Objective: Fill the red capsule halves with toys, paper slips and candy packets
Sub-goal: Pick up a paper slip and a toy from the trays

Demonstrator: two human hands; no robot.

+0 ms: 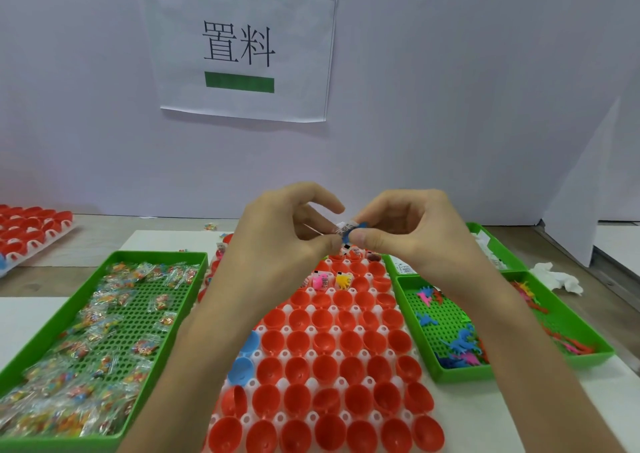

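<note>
Two hands, frame centre: left hand (pixel 287 234) and right hand (pixel 412 231) together pinch one crosswise paper slip (pixel 344 227) and one blue toy (pixel 362 225). Red capsule halves (pixel 325 341) open upward.

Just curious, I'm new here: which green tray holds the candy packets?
The big left tray, full of clear packets; the right-hand trays hold toy figures and paper slips.

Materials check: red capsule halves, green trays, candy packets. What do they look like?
Red capsule halves: glossy moulded plastic, going by highlights in the bowls. Green trays: rigid plastic, semi-matte, perforated floor. Candy packets: clear crinkly film, probably plastic; the candy shows through.
</note>
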